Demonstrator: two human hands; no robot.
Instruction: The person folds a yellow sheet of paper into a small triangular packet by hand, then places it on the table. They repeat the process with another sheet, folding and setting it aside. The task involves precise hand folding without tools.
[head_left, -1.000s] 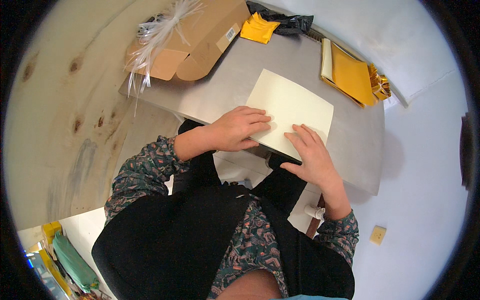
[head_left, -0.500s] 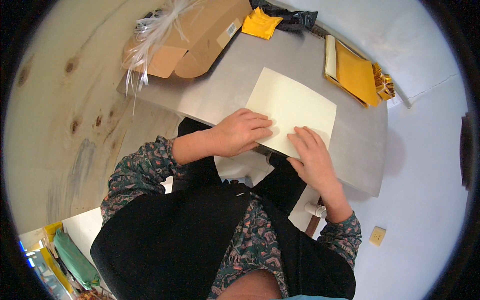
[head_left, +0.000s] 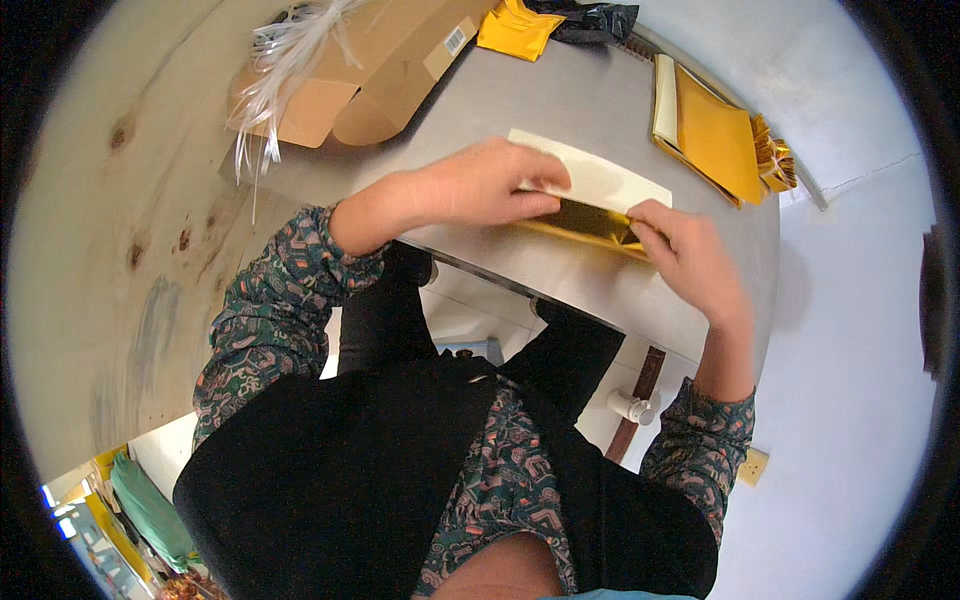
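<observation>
L hand [head_left: 470, 190] pinching folded flap of gold-backed sheet [head_left: 590, 200] | R hand [head_left: 690, 260] gripping its R end | sheet near bench [head_left: 560, 100] front edge, long axis L-R between hands, both touching | cardboard box [head_left: 370, 70] back-L corner, gold stack [head_left: 710, 130] R edge

The grey metal desk [head_left: 560, 100] carries everything, and the folded sheet [head_left: 600, 195], cream on one face and gold on the other, lies near its front edge. Beyond the sheet, to its left, sits an open cardboard box [head_left: 370, 70] with clear plastic strips [head_left: 285, 60]. Far behind the sheet lie a yellow pouch [head_left: 518, 28] and dark wrapping [head_left: 590, 18]. To the sheet's right rests a stack of gold sheets [head_left: 710, 130].
</observation>
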